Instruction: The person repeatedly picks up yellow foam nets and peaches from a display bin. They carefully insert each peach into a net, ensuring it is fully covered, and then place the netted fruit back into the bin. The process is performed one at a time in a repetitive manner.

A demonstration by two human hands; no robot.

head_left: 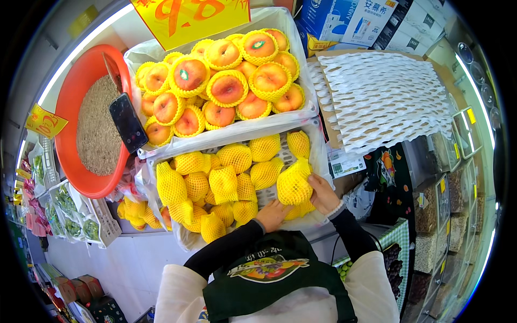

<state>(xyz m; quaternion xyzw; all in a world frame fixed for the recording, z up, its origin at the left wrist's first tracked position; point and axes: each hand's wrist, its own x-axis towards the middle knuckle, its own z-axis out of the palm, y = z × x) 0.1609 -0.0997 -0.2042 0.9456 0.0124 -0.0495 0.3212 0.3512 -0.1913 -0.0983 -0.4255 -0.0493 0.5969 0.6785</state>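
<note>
My right hand (324, 194) grips the right side of a fruit in a yellow foam net (295, 183), above the right part of the lower lined box (323, 151). My left hand (274, 215) lies low at the box's front, just left of that fruit; its fingertips are partly hidden, and whether it holds anything does not show. More fruits fully sleeved in yellow foam nets (223, 183) fill the box's left and middle. Behind it, an upper lined box (226, 141) bears peaches (227, 89) with yellow nets around their sides, two with green stickers.
At the left stand a red plastic basin (60, 121) of grains and a smartphone (128, 122) leaning at its rim. White foam netting (387, 97) lies on cardboard at the right. A yellow price sign (194, 20) stands behind the peaches. Grapes (392, 262) lie at lower right.
</note>
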